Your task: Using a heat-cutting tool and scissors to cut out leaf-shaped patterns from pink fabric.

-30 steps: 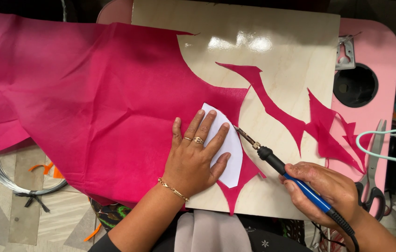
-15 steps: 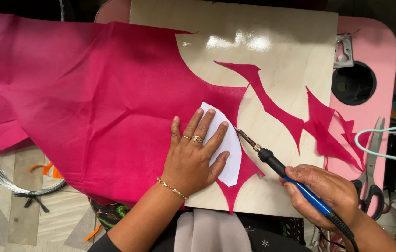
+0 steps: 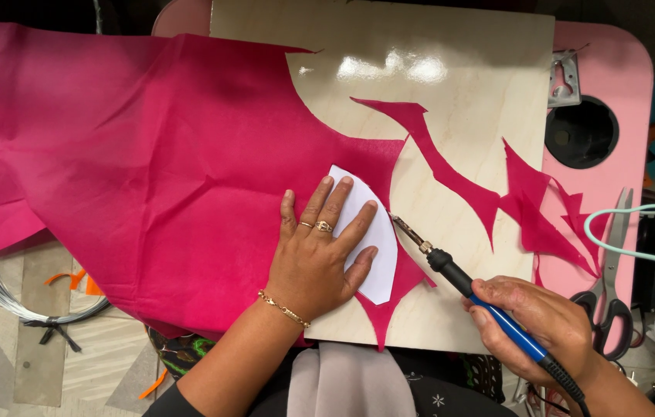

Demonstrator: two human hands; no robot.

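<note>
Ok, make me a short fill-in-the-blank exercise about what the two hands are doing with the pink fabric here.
1. The left hand presses a white paper template flat onto the ____ fabric.
2. The right hand holds a hot cutting tool with a ____ handle.
3. The fabric lies on a pale ____ board.
4. The scissors lie to the ____ of the board.

Missing words: pink; blue; wooden; right

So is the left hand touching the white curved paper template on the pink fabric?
Touching. The head view shows the left hand pressed flat, its fingers spread directly over the white curved paper template.
</note>
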